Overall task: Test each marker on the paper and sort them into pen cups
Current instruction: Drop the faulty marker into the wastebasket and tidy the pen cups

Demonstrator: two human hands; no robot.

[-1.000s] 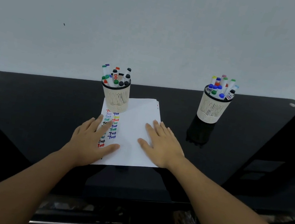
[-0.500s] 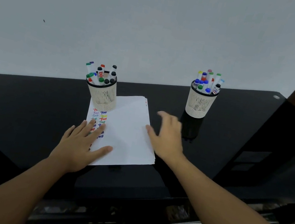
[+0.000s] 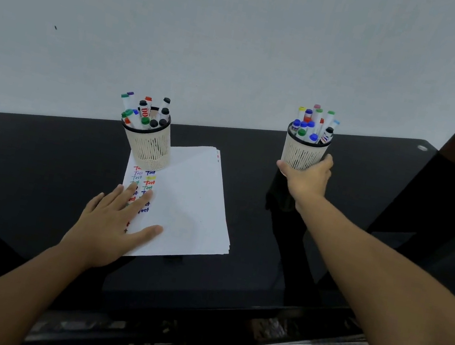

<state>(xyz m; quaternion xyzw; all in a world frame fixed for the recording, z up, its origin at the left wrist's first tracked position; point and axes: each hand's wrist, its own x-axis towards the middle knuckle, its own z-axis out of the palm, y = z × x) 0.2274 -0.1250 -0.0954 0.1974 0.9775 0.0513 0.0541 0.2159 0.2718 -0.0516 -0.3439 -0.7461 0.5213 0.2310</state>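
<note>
The left hand (image 3: 114, 227) lies flat, fingers spread, on the white paper stack (image 3: 184, 204) on the glossy black table (image 3: 23, 166). At one o'clock, the right hand (image 3: 307, 178) wraps curled fingers around the beige mesh pen cup of markers (image 3: 302, 152); a second beige mesh marker cup (image 3: 147, 144) stands on the paper's eleven-o'clock corner.

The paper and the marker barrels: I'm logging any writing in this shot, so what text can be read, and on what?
"Test": handwritten over and over in two columns, in several colours, on the paper; the left hand covers some of the lower lines.
Red print on one marker in the left pen cup: too blurred to read.
Marker barrels in the right pen cup: too small to read.
</note>
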